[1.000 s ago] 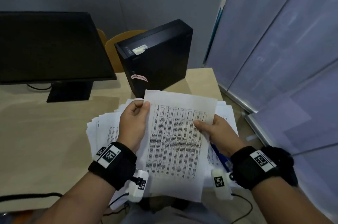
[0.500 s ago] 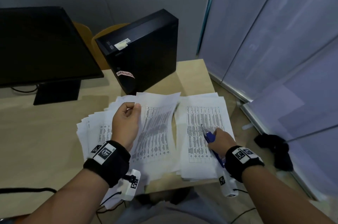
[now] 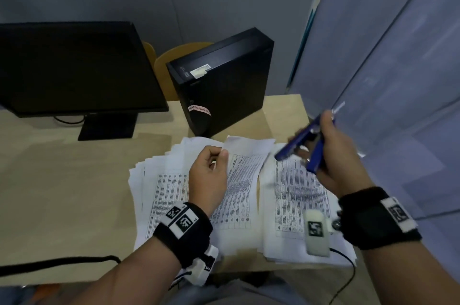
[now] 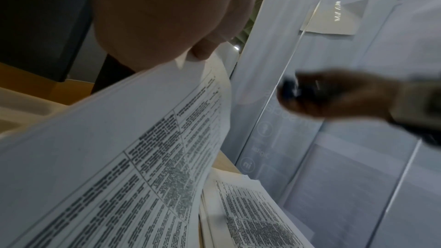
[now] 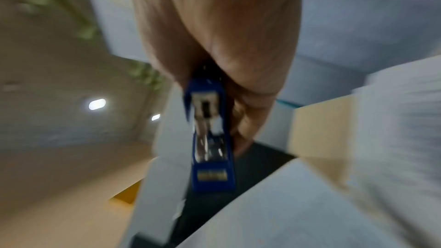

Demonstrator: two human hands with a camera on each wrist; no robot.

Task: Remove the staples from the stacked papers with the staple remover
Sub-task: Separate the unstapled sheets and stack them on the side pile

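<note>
My left hand (image 3: 211, 167) pinches the top corner of a stapled set of printed sheets (image 3: 239, 185), lifted and bowed above the spread papers; the pinch shows close up in the left wrist view (image 4: 200, 54). My right hand (image 3: 333, 152) grips a blue staple remover (image 3: 302, 141) in the air above the right paper stack (image 3: 298, 195), its handles spread apart. The tool's metal tip points away from the palm in the blurred right wrist view (image 5: 210, 135). The staple itself is not visible.
A fanned pile of papers (image 3: 159, 180) lies on the beige desk (image 3: 62, 192). A black monitor (image 3: 74, 68) stands at the back left and a black computer tower (image 3: 224, 80) behind the papers. A frosted glass partition (image 3: 385, 80) borders the right side.
My right hand let go of the sheets, picked the blue staple remover off the right stack and raised it. The left hand keeps its pinch on the set, which now bows to the left.
</note>
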